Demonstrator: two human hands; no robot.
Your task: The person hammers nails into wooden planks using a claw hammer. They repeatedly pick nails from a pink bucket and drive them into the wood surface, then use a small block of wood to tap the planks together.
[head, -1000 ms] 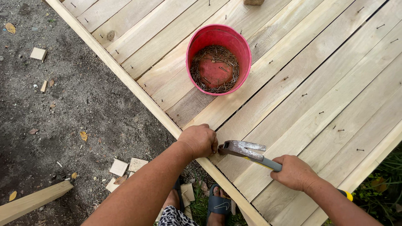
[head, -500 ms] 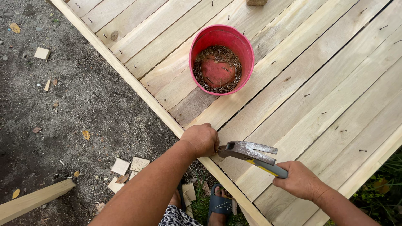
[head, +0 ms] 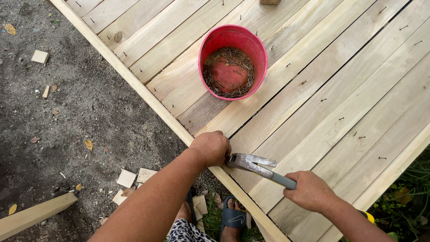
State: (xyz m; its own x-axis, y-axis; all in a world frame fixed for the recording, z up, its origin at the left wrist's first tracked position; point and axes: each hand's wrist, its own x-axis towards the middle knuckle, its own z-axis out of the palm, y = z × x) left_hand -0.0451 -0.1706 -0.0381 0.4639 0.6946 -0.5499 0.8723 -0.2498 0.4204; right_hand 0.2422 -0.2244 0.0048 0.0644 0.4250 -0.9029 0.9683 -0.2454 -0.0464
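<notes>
A red bucket (head: pixel 233 67) of nails stands on the plank deck (head: pixel 340 103). Wood offcuts (head: pixel 134 179) and dry leaves (head: pixel 88 144) lie on the dirt (head: pixel 67 116).

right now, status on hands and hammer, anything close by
Right hand grips hammer handle. Left hand fisted at hammer head on plank edge; nail not visible. Red nail bucket stands clear, up the deck.

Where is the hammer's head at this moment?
In the head view, the hammer sits low and centre on the plank deck, its head against the left hand by the deck's edge; the right hand grips its handle.
</notes>
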